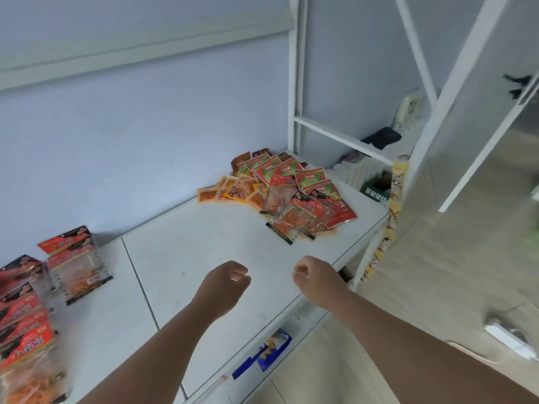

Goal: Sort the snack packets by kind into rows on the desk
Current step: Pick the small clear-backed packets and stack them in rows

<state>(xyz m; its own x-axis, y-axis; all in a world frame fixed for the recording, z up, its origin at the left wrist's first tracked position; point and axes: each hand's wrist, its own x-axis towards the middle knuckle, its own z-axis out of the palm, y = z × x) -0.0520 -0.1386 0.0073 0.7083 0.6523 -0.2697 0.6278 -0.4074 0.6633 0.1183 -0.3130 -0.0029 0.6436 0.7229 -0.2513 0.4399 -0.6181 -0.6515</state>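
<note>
- I am hovering my left hand [224,284] and right hand [313,277] over the desk's [189,252] near edge, both curled, holding nothing.
- Mixed snack packets [280,193] are lying piled at the far right corner; a row of red packets [26,316] is lining the left edge.
- I am judging this a pause between picks: next, reaching for the pile.

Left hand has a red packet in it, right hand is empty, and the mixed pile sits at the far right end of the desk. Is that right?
Not quite. The head view shows the left hand holding nothing, curled with no packet in it. The right hand is empty too, and the mixed pile does sit at the far right end of the desk.
</note>
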